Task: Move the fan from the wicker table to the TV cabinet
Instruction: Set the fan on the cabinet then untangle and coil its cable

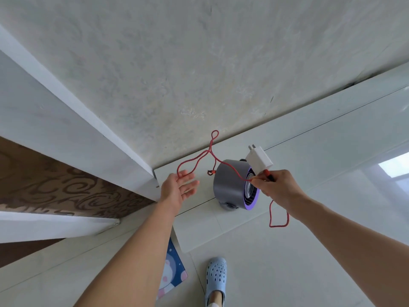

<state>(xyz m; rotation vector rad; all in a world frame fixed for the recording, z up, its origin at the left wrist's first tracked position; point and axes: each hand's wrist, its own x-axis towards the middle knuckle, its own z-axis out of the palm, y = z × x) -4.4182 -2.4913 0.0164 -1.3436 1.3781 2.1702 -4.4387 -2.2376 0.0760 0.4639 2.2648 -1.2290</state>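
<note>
Blue is the shoe (216,276) on the pale floor, nearest of all, with a blue picture mat (172,269) beside it. Two bare arms reach out above them. The right hand (277,187) pinches the red cord (279,218) near its dark end, just by the white plug (259,160); it looks like this is to keep the plug from dragging. The left hand (179,187) has its fingers spread wide, with a loop of cord hooked over them, maybe to gather it up. Between the hands, the grey fan (231,182) with its purple rim stands on the white TV cabinet (199,229), so the move looks nearly done. Behind is a bumpy grey wall (177,63).
</note>
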